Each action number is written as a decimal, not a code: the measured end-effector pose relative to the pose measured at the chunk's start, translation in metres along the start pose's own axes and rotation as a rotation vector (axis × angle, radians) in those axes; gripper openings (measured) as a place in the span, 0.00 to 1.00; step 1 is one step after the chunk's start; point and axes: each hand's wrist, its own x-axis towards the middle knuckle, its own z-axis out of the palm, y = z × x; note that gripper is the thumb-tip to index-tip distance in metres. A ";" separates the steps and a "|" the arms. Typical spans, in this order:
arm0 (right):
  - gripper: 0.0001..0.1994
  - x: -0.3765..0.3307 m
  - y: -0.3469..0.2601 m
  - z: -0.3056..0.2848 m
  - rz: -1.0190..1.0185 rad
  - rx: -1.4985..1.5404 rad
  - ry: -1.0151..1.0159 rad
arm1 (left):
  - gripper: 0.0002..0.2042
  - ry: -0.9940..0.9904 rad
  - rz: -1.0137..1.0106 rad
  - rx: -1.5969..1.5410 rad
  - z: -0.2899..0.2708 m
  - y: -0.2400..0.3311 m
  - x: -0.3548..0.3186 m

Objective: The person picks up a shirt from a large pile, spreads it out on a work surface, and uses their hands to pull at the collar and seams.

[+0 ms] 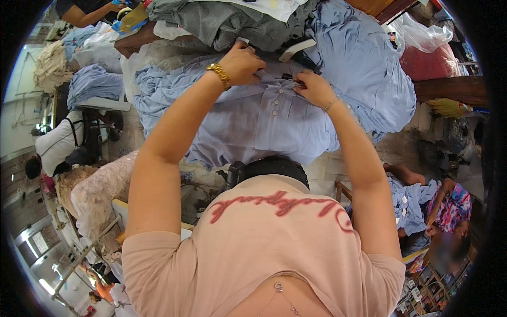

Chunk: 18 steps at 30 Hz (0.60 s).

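Observation:
A light blue shirt [237, 124] lies spread in front of me, its button placket [274, 108] running toward me with several pale buttons. My left hand [244, 64], with a gold watch at the wrist, is closed with curled fingers at the left side of the shirt's collar. At the collar's right side my right hand [315, 89] pinches the cloth between thumb and fingers. A small dark label [287, 76] shows inside the neck between both hands. By the left fingertips sticks up a small whitish piece [242, 40], too small to name.
Grey garments [211, 26] are heaped beyond my hands. A large pile of light blue shirts [364, 68] bulges at the right, near a clear plastic bag [422, 31]. More folded blue cloth [95, 87] sits at the left. Co-workers are at the far left, left and lower right.

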 end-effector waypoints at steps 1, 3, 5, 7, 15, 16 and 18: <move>0.10 -0.005 -0.003 -0.004 0.020 0.060 0.063 | 0.08 0.044 -0.017 -0.057 -0.002 -0.001 -0.009; 0.10 -0.021 -0.022 -0.013 0.049 0.177 0.184 | 0.06 0.250 0.027 -0.164 0.003 -0.004 -0.028; 0.08 -0.041 -0.030 -0.003 0.012 0.166 0.369 | 0.06 0.437 0.151 -0.387 0.006 0.011 -0.044; 0.07 -0.062 -0.044 0.000 -0.032 0.136 0.488 | 0.06 0.457 0.155 -0.467 0.004 0.044 -0.071; 0.08 -0.133 -0.059 0.042 -0.068 0.129 0.270 | 0.04 0.280 -0.028 -0.483 0.071 0.124 -0.126; 0.08 -0.136 -0.060 0.043 -0.063 0.143 0.255 | 0.04 0.272 -0.083 -0.513 0.071 0.124 -0.125; 0.07 -0.136 -0.064 0.044 -0.066 0.168 0.229 | 0.05 0.238 -0.206 -0.609 0.065 0.125 -0.118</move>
